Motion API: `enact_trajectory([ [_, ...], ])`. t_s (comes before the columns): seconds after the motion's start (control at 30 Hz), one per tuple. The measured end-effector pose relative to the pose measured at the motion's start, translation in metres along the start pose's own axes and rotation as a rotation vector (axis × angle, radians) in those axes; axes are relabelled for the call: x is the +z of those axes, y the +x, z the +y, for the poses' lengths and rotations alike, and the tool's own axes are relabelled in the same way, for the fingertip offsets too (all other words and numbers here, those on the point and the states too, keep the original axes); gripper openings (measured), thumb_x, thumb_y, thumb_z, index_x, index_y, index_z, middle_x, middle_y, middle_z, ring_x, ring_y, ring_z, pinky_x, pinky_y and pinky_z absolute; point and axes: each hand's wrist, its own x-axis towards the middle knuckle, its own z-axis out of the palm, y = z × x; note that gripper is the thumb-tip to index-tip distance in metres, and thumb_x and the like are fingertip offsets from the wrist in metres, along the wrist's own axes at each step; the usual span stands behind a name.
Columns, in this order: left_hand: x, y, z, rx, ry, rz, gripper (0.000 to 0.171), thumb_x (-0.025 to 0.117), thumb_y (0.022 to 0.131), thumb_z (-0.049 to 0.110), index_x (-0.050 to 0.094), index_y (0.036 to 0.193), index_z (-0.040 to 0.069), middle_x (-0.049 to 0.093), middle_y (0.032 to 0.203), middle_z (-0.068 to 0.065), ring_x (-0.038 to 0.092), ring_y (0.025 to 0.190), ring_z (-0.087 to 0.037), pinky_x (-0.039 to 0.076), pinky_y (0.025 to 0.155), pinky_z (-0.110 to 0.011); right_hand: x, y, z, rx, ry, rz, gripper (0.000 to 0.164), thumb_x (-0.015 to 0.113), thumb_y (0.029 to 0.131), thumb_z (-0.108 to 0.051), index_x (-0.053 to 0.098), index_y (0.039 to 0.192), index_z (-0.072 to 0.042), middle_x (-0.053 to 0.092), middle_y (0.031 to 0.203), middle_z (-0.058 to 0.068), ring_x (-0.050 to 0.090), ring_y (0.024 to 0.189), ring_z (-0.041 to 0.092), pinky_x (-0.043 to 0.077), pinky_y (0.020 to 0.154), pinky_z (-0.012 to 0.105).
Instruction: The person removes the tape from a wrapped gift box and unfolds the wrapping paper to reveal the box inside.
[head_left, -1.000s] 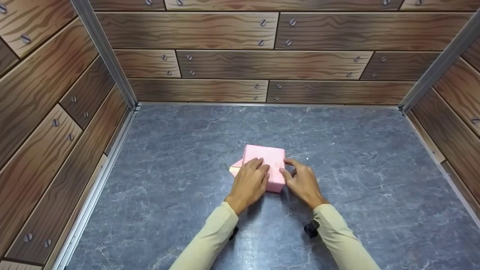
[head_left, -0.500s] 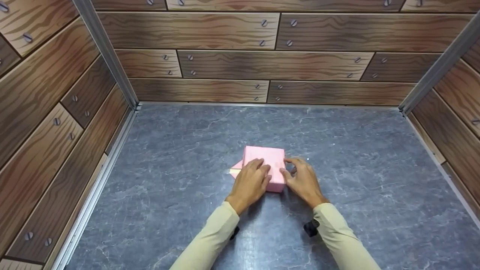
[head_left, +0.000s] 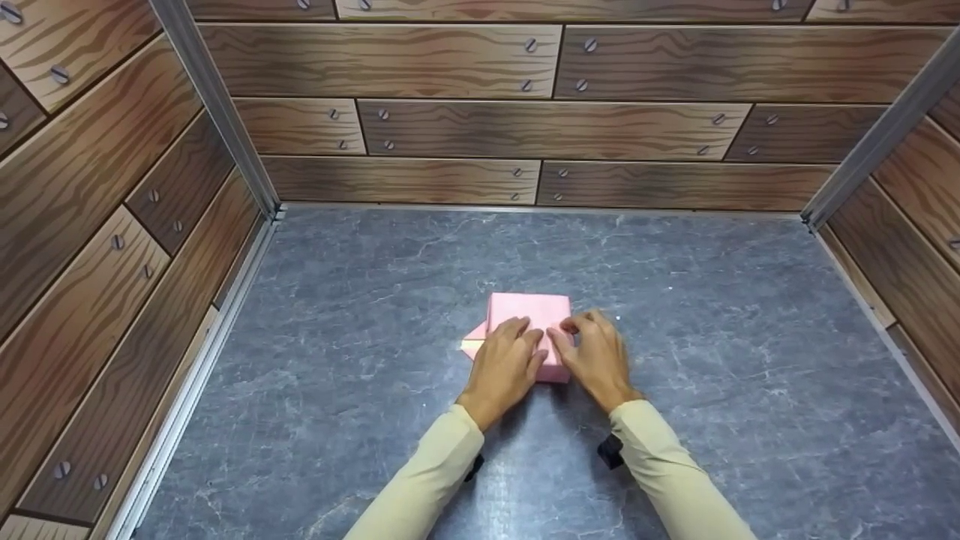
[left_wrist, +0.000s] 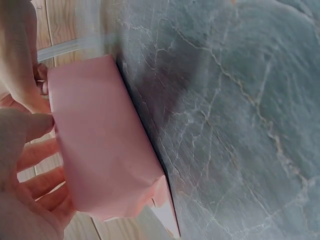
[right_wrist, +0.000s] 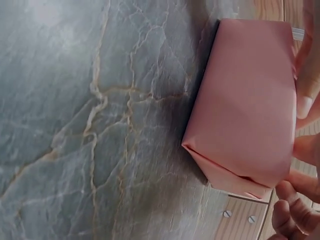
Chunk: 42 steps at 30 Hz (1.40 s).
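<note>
I have the pink wrapped box (head_left: 525,307) sitting flat on the counter (head_left: 360,300), a folded flap (head_left: 472,345) jutting from its left end. I'd judge it light and fairly firm, its thin, smooth paper liable to slide, crease or tear, so I'd take it by the near and far sides, off the loose flap. The left hand (head_left: 501,367) rests over the top, fingers extended; the right hand (head_left: 600,360) bends its fingers at the right edge, thumb and forefinger close together, though I cannot tell whether they pinch anything. Beyond stands a plank-patterned wall (head_left: 547,127).
</note>
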Motion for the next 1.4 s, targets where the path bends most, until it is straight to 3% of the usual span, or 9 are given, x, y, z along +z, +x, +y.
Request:
enact_trajectory([
  [0.37,0.001,0.002,0.003,0.014,0.022,0.016,0.026,0.072,0.094,0.026,0.074,0.113,0.008,0.067,0.125,-0.015,0.062,0.119,-0.028,0.048,0.105,-0.039,0.003,0.002,-0.001,-0.148,-0.164,0.043,0.011,0.076,0.085,-0.009,0.072,0.08,0.001,0.063,0.079,0.014,0.061,0.072,0.038,0.051,0.067,0.052],
  [0.5,0.001,0.002,0.004,0.015,0.023,0.019,0.027,0.072,0.094,0.026,0.074,0.113,0.007,0.067,0.125,-0.015,0.062,0.119,-0.029,0.049,0.105,-0.039,0.004,0.002,0.001,-0.192,-0.176,0.053,0.011,0.074,0.085,-0.006,0.068,0.08,0.001,0.061,0.079,0.015,0.059,0.071,0.038,0.05,0.066,0.051],
  [0.87,0.002,0.002,0.005,0.021,0.033,0.019,0.024,0.072,0.094,0.025,0.074,0.111,0.009,0.067,0.124,-0.015,0.063,0.117,-0.028,0.052,0.101,-0.04,-0.002,-0.001,0.014,-0.166,-0.14,0.099,0.011,0.072,0.085,-0.004,0.065,0.079,0.002,0.058,0.077,0.014,0.059,0.068,0.037,0.05,0.062,0.052],
  [1.1,0.0,0.002,0.004,-0.01,0.019,-0.015,0.023,0.071,0.095,0.025,0.074,0.112,0.01,0.066,0.126,-0.015,0.063,0.118,-0.028,0.051,0.102,-0.04,-0.007,-0.001,0.018,-0.118,-0.142,0.082,0.009,0.069,0.086,-0.002,0.065,0.08,0.003,0.059,0.08,0.016,0.06,0.069,0.038,0.05,0.064,0.052],
  [1.4,0.0,0.001,0.003,-0.007,0.007,0.001,0.024,0.072,0.095,0.024,0.074,0.112,0.009,0.066,0.125,-0.015,0.063,0.117,-0.029,0.052,0.1,-0.041,-0.013,-0.003,0.025,-0.076,-0.137,0.077,0.009,0.067,0.087,-0.002,0.065,0.08,0.003,0.059,0.08,0.016,0.059,0.071,0.039,0.049,0.066,0.053],
])
